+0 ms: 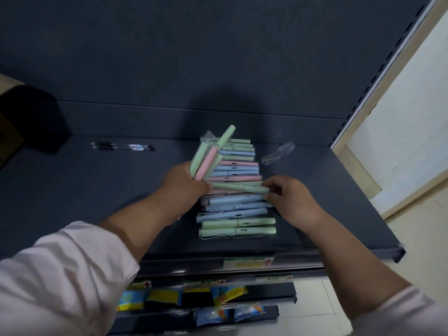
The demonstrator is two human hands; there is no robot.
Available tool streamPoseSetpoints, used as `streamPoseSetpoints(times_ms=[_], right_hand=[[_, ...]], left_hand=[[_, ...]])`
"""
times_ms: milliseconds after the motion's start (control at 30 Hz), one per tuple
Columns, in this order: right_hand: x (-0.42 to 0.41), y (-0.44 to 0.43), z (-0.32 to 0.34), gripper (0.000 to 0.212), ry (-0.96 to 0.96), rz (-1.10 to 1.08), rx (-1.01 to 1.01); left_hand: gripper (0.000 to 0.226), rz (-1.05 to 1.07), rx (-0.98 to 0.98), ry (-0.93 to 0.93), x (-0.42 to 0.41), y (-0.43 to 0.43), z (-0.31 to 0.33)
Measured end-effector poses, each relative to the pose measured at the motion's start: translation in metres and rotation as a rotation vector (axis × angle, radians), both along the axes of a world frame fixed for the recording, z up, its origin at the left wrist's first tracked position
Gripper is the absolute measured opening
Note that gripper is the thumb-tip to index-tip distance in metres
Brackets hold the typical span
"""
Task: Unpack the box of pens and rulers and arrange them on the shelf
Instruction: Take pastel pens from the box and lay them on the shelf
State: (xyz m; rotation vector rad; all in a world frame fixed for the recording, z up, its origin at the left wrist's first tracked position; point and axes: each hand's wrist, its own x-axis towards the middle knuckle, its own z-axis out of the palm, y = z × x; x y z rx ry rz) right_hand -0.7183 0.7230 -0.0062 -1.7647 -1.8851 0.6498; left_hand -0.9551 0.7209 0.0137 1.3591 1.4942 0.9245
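Pens (236,178) in row; left ends hidden behind left hand (185,184).

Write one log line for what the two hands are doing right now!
left hand: grips pen bundle | right hand: pinches green pen at pen row | shelf: holds pen row

I saw the row of pens (234,190) lying midway on the shelf (72,190), two ballpoint pens (122,146) well apart left of its rear, a plastic wrapper (277,155) just right of it, and packets (228,294) on the lower shelves (278,293).
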Motion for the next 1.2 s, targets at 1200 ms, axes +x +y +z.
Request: streamPoseSetpoints(times_ms=[1200], right_hand=[[-0.076,0.021,0.055,0.014,1.090,-0.003,-0.360]], left_hand=[[0.016,-0.233,-0.186,-0.086,-0.025,-0.001,0.033]])
